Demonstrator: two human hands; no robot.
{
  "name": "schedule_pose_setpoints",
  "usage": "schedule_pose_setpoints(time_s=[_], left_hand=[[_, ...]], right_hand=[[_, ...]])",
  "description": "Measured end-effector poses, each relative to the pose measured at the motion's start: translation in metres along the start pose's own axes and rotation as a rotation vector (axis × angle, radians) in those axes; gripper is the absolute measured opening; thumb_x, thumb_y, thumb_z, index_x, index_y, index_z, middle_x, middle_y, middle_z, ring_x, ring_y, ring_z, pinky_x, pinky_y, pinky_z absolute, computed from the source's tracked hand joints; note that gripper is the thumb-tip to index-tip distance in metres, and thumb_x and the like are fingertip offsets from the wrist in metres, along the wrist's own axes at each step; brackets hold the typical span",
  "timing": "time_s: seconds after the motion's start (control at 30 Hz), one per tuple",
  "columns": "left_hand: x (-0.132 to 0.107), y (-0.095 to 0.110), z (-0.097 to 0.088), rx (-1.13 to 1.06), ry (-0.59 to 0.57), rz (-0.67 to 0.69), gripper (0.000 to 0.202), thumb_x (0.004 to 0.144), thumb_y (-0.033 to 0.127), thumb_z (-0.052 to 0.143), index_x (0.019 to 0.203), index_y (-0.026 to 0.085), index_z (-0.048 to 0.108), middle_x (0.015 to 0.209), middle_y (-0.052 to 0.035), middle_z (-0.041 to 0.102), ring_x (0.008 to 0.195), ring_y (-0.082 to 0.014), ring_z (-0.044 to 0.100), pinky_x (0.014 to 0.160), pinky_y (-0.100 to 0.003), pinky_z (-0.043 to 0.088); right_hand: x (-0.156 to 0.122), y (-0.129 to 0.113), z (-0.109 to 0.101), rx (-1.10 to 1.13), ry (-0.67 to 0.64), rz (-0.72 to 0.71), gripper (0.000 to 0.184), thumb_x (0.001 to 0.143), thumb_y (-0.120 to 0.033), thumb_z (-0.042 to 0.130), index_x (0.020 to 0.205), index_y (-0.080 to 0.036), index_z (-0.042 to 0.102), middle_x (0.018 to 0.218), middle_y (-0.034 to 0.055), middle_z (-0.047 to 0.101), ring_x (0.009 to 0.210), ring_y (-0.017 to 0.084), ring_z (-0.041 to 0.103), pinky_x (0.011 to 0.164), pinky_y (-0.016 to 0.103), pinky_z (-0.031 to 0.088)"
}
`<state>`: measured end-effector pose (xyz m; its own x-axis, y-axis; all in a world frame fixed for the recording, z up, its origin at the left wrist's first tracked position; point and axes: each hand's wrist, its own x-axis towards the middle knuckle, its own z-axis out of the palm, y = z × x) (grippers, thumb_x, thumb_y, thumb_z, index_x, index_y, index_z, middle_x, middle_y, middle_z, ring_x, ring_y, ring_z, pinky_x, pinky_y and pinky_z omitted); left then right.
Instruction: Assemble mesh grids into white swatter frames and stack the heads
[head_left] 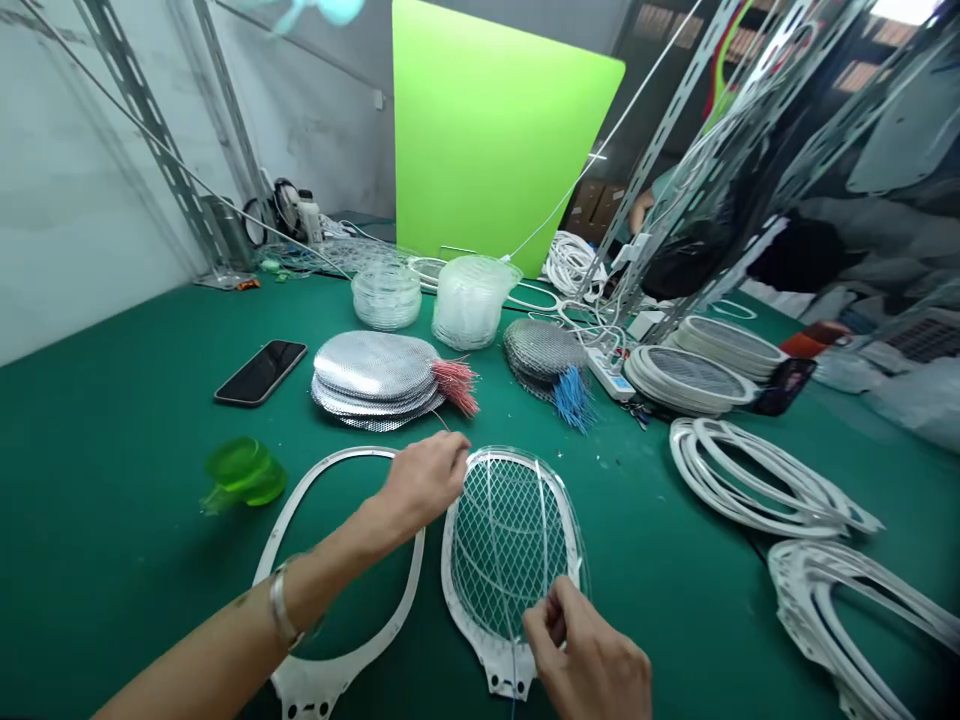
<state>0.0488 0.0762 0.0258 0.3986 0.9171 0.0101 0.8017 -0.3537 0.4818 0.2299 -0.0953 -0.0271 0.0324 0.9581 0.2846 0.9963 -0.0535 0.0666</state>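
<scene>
Head view: left hand (424, 480) reaches from lower left, fingers pinching a thin wire (441, 420) just above a meshed white swatter frame (510, 560), lower centre; right hand (589, 650) has fingertips pressed together on that mesh, pinched item too small to tell; one bare white frame (311, 475) lies under the left forearm; two clear stacks (472, 300) stand upper centre; two wire-tufted mesh stacks (375, 370) lie mid-centre.

- worktop (105, 570): dark green
- backdrop board (487, 130): bright lime green
- stacked discs (371, 365): silver, dimpled
- wire bunch (456, 385): pinkish red
- second wire bunch (574, 400): bright blue
- racket frame (506, 545): white, with diamond-patterned wire mesh
- plastic piece (244, 472): translucent green
</scene>
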Motion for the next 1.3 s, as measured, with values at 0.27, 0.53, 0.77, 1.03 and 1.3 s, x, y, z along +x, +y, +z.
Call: schedule_pose_setpoints(time_s=[0.27,0.53,0.77,1.03,1.3], left_hand=[[0.069,0.023,0.060,0.025,-0.033,0.127,0.017,0.091,0.022,0.055,0.090,0.021,0.071,0.095,-0.0028,0.069,0.092,-0.0185,0.064,0.076,-0.025,0.045],[0.074,0.018,0.073,0.018,-0.028,0.161,0.017,0.091,0.019,0.054,0.090,0.020,0.070,0.094,-0.0031,0.067,0.092,-0.0177,0.061,0.077,-0.026,0.046],[0.070,0.018,0.081,0.057,0.003,0.205,0.019,0.094,0.019,0.049,0.091,0.018,0.068,0.094,-0.0061,0.064,0.093,-0.0188,0.057,0.085,-0.029,0.044],[0.068,0.017,0.082,0.087,0.030,0.229,0.018,0.095,0.019,0.049,0.091,0.018,0.067,0.094,-0.0060,0.063,0.092,-0.0189,0.056,0.085,-0.030,0.043],[0.066,0.016,0.082,0.086,0.043,0.262,0.018,0.096,0.020,0.050,0.092,0.018,0.067,0.094,-0.0052,0.064,0.091,-0.0185,0.056,0.083,-0.029,0.043]], right_hand=[[0.004,-0.014,-0.001,-0.136,0.058,0.022,0.021,0.082,-0.023,0.040,0.061,-0.024,0.038,0.047,-0.0077,0.032,0.033,0.008,0.032,0.037,0.018,0.021],[0.005,-0.020,-0.004,-0.179,0.020,0.098,0.023,0.084,-0.022,0.039,0.061,-0.024,0.040,0.049,-0.0063,0.035,0.036,0.010,0.035,0.040,0.020,0.023],[0.003,-0.022,0.000,-0.162,0.015,0.104,0.024,0.086,-0.023,0.038,0.062,-0.024,0.042,0.049,-0.0061,0.036,0.036,0.010,0.035,0.041,0.023,0.020],[0.001,-0.018,0.009,-0.126,0.036,0.047,0.023,0.085,-0.025,0.039,0.062,-0.024,0.041,0.047,-0.0068,0.035,0.032,0.009,0.031,0.038,0.022,0.016],[-0.001,-0.025,0.004,-0.167,-0.024,0.125,0.023,0.086,-0.024,0.039,0.064,-0.024,0.043,0.050,-0.0054,0.040,0.036,0.010,0.034,0.041,0.022,0.019]])
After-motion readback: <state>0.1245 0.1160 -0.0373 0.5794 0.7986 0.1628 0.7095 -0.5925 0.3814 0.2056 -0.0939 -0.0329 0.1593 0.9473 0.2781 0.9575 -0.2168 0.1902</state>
